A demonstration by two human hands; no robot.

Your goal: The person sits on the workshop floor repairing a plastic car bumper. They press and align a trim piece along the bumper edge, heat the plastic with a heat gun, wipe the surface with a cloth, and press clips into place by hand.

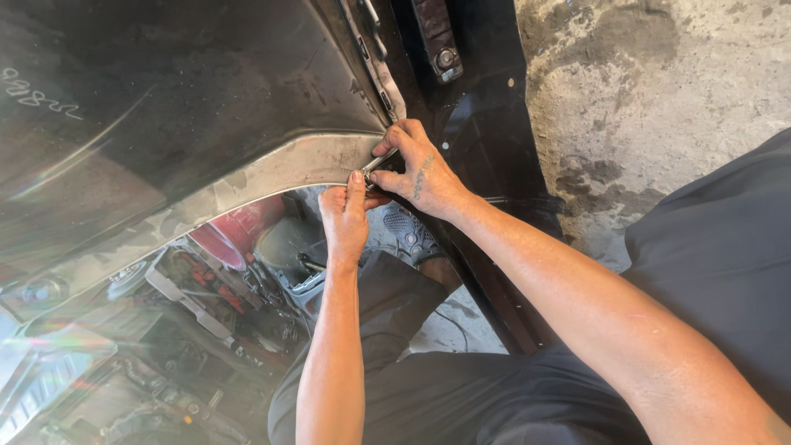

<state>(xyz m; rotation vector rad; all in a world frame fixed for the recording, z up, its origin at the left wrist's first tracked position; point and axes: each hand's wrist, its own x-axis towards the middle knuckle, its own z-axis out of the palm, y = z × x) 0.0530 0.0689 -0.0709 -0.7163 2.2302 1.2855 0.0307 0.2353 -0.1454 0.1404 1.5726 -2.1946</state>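
Right, my left hand (346,216) comes up from six o'clock, fingers closed, thumb pressing at the lip of the dark car panel (165,107). My right hand (420,175) reaches in from four o'clock, fingers pinched on a small metal wrench (377,162) set at the arch's bare edge (272,169). Best, I'd say, to keep it square and turn in short strokes. Little room at twelve under the black bracket (437,37); open space at seven, concrete floor (659,82) at two.
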